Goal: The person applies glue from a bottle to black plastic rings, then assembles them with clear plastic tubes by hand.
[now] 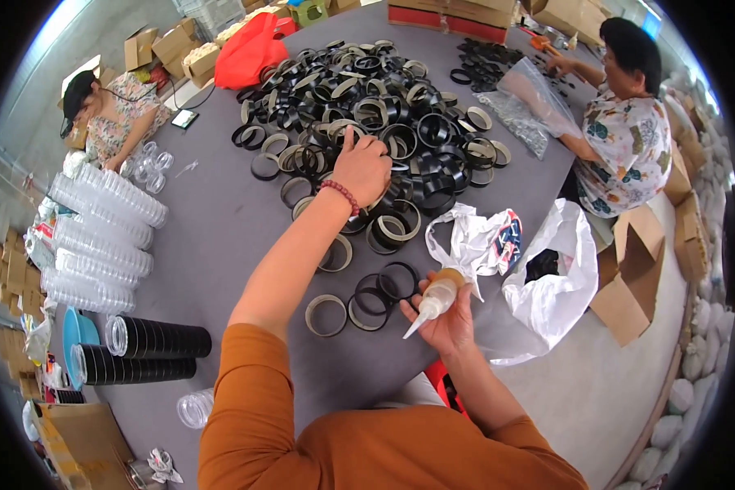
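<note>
My left hand, with a beaded bracelet at the wrist, reaches into a large heap of black rings with pale inner faces. Its fingers curl down among the rings; their tips are hidden, so what they grip does not show. Close to my body, my right hand is closed around a squeeze bottle with a white tapered nozzle, tilted down to the left. Several loose rings lie left of the bottle, among them a pale-lined ring and a black ring.
Stacks of clear plastic cups and black cylinders stand at the left. A white bag and an open carton are at the right. One person works at far left, another at far right beside a clear bag.
</note>
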The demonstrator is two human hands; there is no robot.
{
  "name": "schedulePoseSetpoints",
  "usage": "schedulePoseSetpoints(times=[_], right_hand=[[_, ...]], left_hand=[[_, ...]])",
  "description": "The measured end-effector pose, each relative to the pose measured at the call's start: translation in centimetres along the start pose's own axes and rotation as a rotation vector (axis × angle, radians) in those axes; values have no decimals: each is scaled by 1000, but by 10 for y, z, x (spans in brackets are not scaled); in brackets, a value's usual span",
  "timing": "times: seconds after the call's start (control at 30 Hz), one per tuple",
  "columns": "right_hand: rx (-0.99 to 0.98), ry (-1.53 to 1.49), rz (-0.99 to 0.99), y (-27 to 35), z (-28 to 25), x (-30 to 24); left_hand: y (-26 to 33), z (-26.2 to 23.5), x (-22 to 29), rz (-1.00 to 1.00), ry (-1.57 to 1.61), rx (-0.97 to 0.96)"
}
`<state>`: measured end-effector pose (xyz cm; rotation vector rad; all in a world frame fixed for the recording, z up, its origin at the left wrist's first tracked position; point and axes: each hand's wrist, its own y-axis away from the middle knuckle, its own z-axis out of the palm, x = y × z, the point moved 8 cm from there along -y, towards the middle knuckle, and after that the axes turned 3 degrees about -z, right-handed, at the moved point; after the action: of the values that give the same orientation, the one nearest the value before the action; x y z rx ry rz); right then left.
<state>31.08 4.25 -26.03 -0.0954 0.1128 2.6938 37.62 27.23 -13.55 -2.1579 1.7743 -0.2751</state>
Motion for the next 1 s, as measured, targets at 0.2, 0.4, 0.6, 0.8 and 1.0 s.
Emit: schedulePoseSetpoints(times=[0.2, 0.4, 0.6, 0.8, 1.0], right_hand=[[-8, 7, -12, 8, -2, -3], [11, 49, -11, 10, -7, -6], [-11, 72, -20, -6, -4, -11], [-37, 126, -25, 1, 11, -11], [-30, 53, 57, 1, -24, 2]], left_hand=[[11, -30, -39, -222, 610, 335], [124, -36, -177, -997, 814, 432], [206, -75, -142, -1020, 515, 360], [261, -95, 47, -546, 512, -59], [291, -66, 67, -562, 434, -31]])
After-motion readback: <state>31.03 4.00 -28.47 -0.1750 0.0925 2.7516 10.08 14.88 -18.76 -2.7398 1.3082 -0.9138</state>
